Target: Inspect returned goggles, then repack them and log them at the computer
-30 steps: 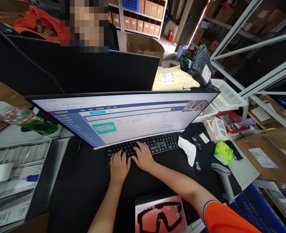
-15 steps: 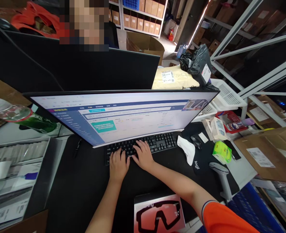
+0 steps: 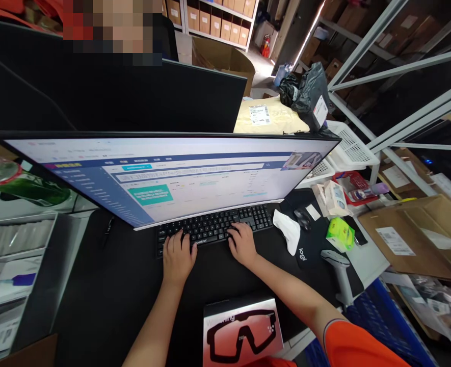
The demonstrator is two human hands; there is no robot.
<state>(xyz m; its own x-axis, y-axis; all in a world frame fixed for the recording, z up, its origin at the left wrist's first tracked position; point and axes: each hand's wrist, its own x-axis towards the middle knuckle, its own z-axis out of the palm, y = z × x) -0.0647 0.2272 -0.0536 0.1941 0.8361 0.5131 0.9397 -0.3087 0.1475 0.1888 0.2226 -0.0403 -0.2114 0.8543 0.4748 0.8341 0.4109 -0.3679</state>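
A black keyboard (image 3: 210, 228) lies along the foot of a wide monitor (image 3: 210, 178), whose screen shows a web page with a blue bar and a teal block. My left hand (image 3: 178, 255) rests on the keyboard's left part, fingers spread over the keys. Farther right, my right hand (image 3: 242, 243) lies with fingers stretched onto the keys near the right part. Neither hand holds anything. Between my forearms, near the front edge, sits a box (image 3: 242, 331) with goggles pictured on it. A crumpled white tissue (image 3: 287, 232) lies right of the keyboard.
To the right are a black mouse (image 3: 302, 219), a green packet (image 3: 340, 234), a barcode scanner (image 3: 339, 270) and an open carton (image 3: 412, 239). At left stand a green bottle (image 3: 37, 186) and a grey tray (image 3: 49, 285) of papers. Another person sits behind a second monitor (image 3: 133, 97).
My right hand has moved right along the keyboard, away from the left hand, uncovering the middle keys. My left hand stays on the left keys. The whole view has shifted slightly.
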